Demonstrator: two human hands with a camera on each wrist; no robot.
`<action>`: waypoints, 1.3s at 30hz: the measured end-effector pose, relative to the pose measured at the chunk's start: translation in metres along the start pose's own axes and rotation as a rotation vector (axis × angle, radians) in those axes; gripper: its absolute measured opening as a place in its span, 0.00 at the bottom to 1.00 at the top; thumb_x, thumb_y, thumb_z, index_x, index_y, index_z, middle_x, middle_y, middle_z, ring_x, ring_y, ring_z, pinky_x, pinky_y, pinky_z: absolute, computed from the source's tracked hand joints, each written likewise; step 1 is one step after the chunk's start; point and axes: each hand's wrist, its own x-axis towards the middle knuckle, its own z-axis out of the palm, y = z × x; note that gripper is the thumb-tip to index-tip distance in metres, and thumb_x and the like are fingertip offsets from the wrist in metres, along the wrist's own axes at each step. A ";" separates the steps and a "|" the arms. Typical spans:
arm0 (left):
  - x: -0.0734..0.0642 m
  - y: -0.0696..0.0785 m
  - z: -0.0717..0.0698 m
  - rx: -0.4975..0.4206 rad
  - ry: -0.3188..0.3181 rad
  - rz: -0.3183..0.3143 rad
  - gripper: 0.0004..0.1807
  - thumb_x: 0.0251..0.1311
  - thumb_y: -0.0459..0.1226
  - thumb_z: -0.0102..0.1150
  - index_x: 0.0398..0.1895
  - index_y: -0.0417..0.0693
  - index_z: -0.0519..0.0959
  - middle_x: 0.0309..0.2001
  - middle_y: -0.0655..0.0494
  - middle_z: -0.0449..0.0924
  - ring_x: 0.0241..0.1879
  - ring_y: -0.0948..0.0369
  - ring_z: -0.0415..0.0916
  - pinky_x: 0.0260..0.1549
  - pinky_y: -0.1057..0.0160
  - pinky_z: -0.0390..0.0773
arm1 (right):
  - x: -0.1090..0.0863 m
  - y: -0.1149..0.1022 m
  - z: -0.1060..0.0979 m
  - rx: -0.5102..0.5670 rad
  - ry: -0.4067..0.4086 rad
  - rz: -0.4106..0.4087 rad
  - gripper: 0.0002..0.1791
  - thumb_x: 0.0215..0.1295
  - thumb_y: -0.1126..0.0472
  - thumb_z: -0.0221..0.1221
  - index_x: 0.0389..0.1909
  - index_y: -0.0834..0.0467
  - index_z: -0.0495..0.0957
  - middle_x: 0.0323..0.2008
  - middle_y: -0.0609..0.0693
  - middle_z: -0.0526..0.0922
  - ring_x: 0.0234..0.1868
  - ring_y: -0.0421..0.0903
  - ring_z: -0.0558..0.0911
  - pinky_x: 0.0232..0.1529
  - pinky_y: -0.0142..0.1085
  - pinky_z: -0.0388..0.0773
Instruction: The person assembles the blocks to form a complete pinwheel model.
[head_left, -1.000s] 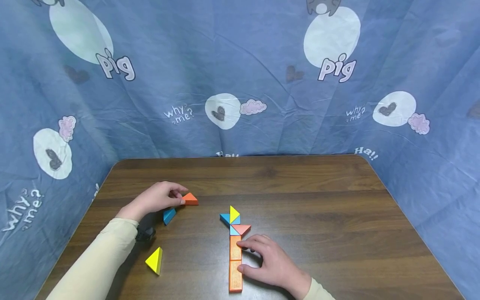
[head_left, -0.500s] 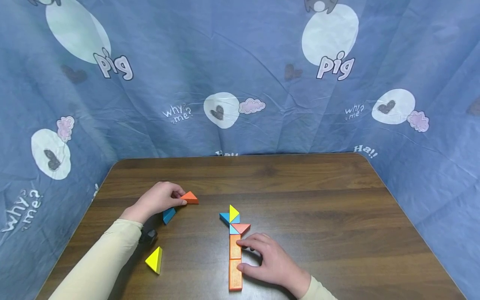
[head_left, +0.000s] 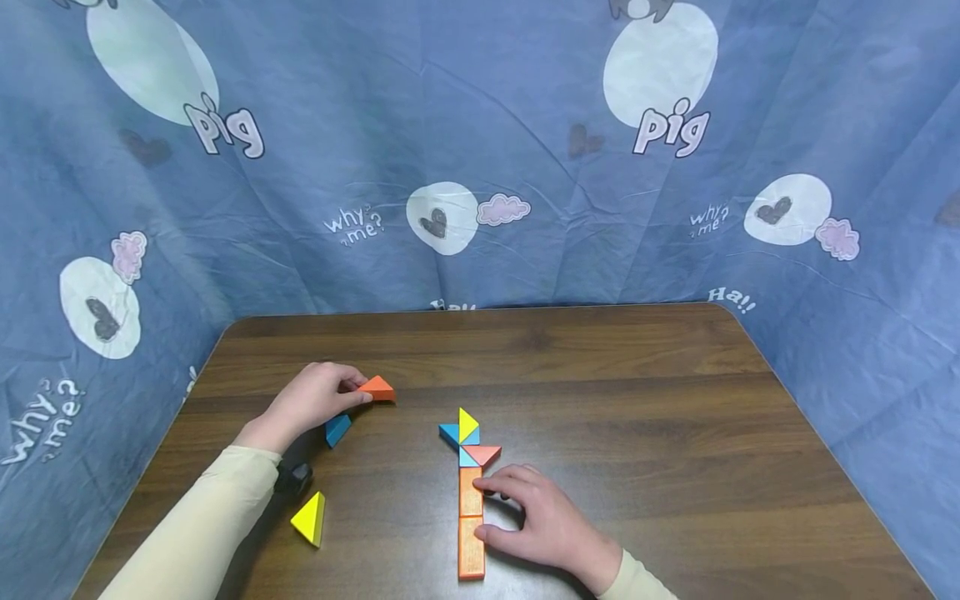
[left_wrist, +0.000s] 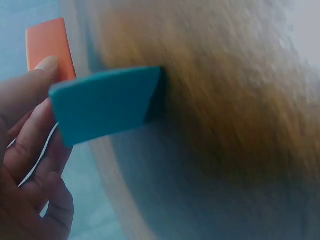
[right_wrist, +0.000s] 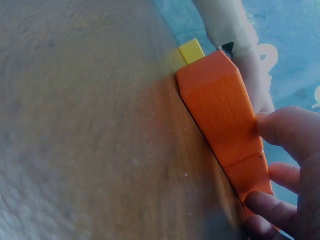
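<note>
Your left hand pinches the red-orange triangular block, left of centre in the head view; you cannot confirm from these views whether the block clears the table. Your right hand, lower centre, spreads thumb and index fingertip along the right side of the column, holding nothing. Judged complete: the column, with the upper orange block and lower orange block end to end, and part of the cluster at its top, where a yellow triangle, blue triangles and a coral triangle meet. Judged outstanding: placement of the block in your left hand, then of the loose blue block, just below that hand, and the loose yellow block, lower left. The cluster therefore appears more than half assembled.
</note>
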 end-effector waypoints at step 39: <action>-0.048 0.074 0.009 -0.058 0.113 0.010 0.08 0.55 0.40 0.73 0.38 0.55 0.86 0.32 0.67 0.82 0.30 0.68 0.76 0.29 0.61 0.75 | 0.001 0.000 0.000 0.005 -0.013 -0.007 0.26 0.59 0.43 0.68 0.57 0.47 0.81 0.46 0.39 0.80 0.47 0.33 0.74 0.48 0.29 0.73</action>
